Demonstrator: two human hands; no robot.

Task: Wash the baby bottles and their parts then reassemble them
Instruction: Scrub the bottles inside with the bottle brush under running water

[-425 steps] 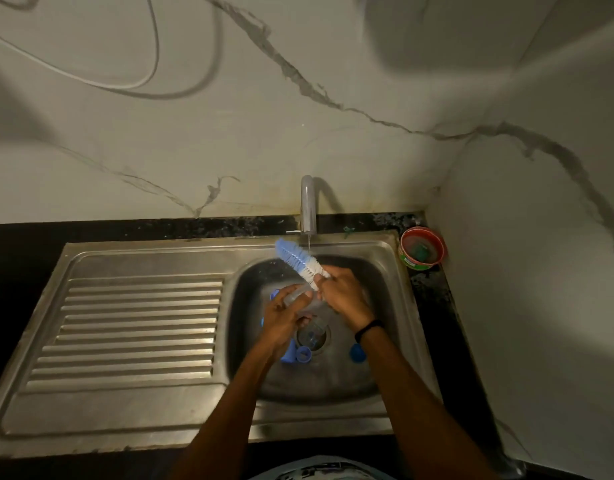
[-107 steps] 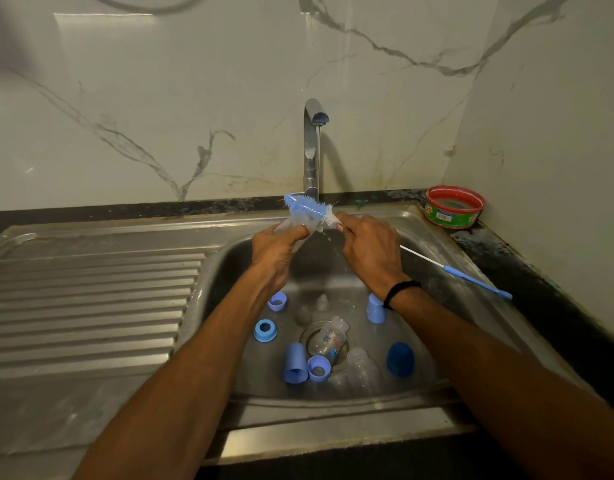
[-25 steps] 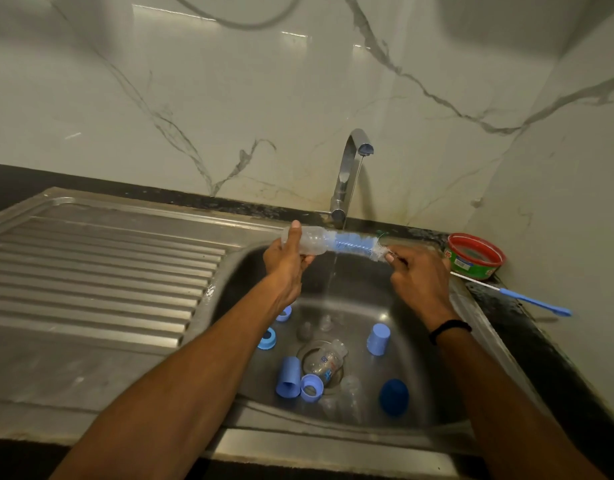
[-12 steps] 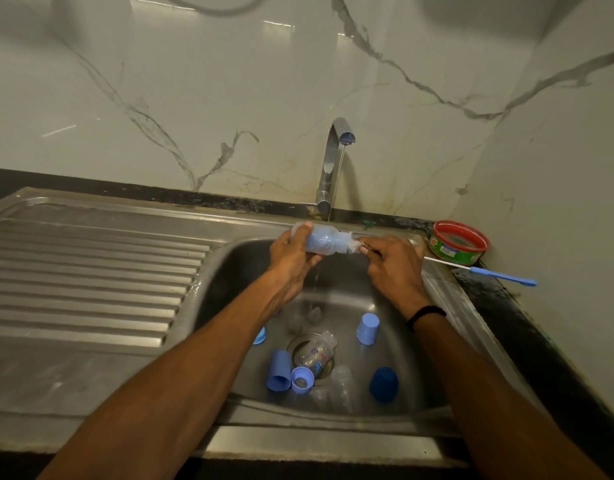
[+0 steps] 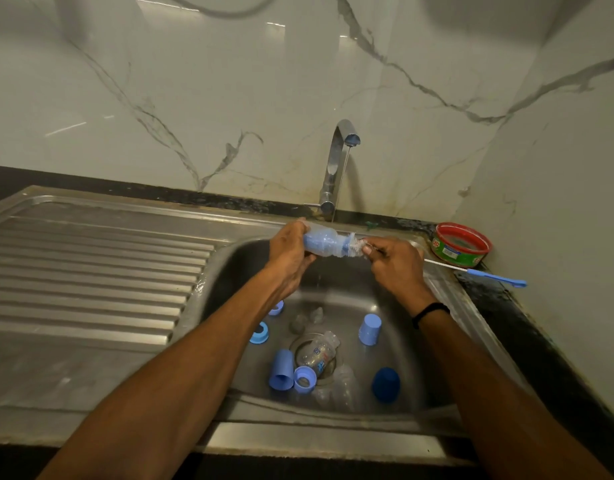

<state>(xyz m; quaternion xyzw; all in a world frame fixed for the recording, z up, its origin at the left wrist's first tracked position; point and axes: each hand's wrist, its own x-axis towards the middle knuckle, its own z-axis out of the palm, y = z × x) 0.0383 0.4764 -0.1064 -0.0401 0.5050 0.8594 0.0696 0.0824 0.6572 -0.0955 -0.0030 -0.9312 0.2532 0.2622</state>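
Two hands are working close together over the twelve o'clock edge of the sink (image 5: 225,415). The left hand (image 5: 288,252) is gripping a clear baby bottle (image 5: 324,242) laid on its side, mouth pointing to three o'clock. The right hand (image 5: 392,263) is pinching the wire stem of the bottle brush (image 5: 356,244) just outside that mouth. Compared with a second ago, the hands are sitting nearer each other. The blue bristles are now lying inside the bottle rather than between the hands, with only a white tuft showing. The brush's blue handle is sticking out toward three o'clock, below a red-rimmed tub (image 5: 461,244). A thin stream is running from the faucet (image 5: 335,161). Another bottle (image 5: 317,353) is lying over the drain among blue caps (image 5: 369,329).
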